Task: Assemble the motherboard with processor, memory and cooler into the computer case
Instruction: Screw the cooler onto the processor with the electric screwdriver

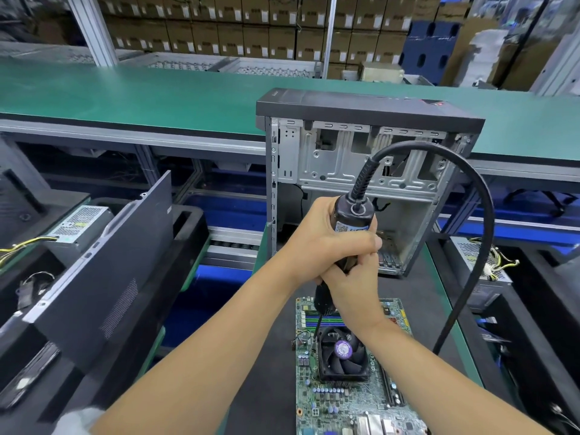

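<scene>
We look down at a dark desk (270, 356) where a green motherboard (348, 400) lies flat in front of us, with a black cooler (343, 353) and its fan sitting on top and coloured memory sticks (323, 320) just behind it. Both our hands hold an electric screwdriver (348, 227) upright over the board. Our left hand (326, 246) wraps its fingers round the upper body of the tool, and our right hand (351, 287) curls round the lower part just beneath, the two grips touching. The thin bit (317, 332) reaches down to the cooler's far left corner, though we cannot tell whether it is seated on a screw. A thick black cable (470, 196) loops from the top of the tool and away to the right. Behind the board, the computer case (367, 171) stands open towards us with its metal insides bare, so the board is not yet in it. To the left, a black panel (106, 262) leans in a tray. We judge the step in hand to be fastening the cooler to the board. The next move likely calls for keeping the tool straight over the screw, then shifting to the other corners before lifting the board into the case.
</scene>
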Demonstrator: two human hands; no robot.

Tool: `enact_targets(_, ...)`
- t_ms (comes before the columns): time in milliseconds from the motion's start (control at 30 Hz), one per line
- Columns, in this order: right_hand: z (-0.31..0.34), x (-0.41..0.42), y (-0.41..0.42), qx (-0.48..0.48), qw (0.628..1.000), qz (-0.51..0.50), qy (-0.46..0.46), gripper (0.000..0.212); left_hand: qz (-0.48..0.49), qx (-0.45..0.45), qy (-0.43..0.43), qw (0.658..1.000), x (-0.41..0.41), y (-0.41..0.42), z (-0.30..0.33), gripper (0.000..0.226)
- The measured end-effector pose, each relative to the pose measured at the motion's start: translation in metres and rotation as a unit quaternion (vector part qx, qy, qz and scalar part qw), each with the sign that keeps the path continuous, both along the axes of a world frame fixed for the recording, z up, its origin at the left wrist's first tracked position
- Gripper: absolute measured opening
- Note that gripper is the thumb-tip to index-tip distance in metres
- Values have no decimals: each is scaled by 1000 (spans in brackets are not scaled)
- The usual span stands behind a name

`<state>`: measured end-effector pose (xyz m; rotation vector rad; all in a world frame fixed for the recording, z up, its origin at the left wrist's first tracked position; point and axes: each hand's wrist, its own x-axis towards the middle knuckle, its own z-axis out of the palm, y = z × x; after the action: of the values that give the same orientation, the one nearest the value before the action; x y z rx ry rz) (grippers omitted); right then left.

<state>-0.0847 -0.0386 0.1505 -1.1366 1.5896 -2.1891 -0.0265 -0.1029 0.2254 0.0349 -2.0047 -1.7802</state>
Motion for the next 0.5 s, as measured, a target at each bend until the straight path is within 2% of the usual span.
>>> enact_targets(367,26,4,16,5,997,76,7,62,35,-35,-57,997,13,19,26,13)
enact_targets(500,41,1,33,-3,996,86,3,68,30,-71,-61,995,12,34,44,16)
